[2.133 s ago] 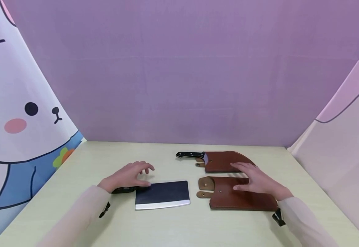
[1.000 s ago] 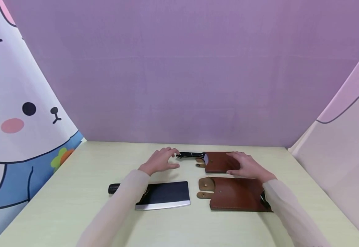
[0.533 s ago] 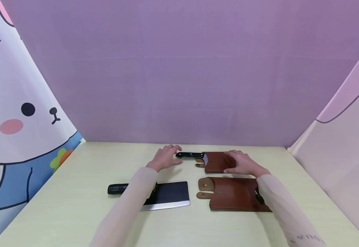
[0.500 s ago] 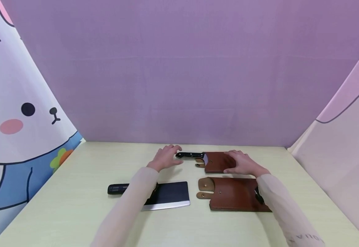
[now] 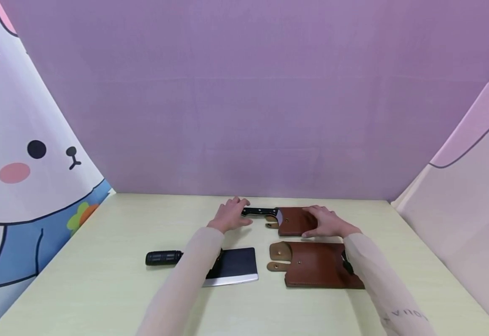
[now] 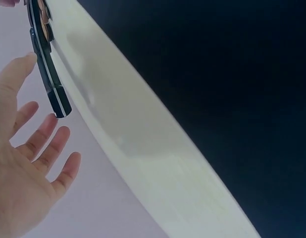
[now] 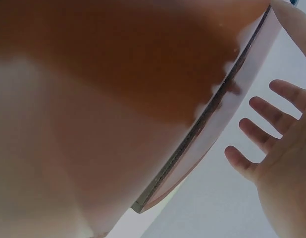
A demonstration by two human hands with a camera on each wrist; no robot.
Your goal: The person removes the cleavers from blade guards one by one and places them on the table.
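A knife with a riveted black handle (image 5: 261, 212) lies at the back of the table, its blade inside a brown leather sheath (image 5: 288, 226). My left hand (image 5: 229, 217) is at the butt of that handle, thumb and fingers spread. In the left wrist view, the thumb comes up beside the handle (image 6: 46, 69) and the fingers are loosely bent below its end. My right hand (image 5: 327, 222) reaches over the right part of the sheath, hiding its far end. Seen from the right wrist, this hand (image 7: 286, 148) has its fingers apart, with nothing gripped.
A bare cleaver (image 5: 237, 263) lies in front, partly under the left sleeve, its ribbed black handle (image 5: 163, 258) pointing left. To its right is a larger brown sheath (image 5: 317, 268) with two unfastened straps, partly under the right forearm. A purple backdrop (image 5: 244, 102) rises behind the table.
My left hand has moved from above the cleaver, right and away, to the sheathed knife's handle. My right hand has shifted left and away, from the larger sheath to the rear one.
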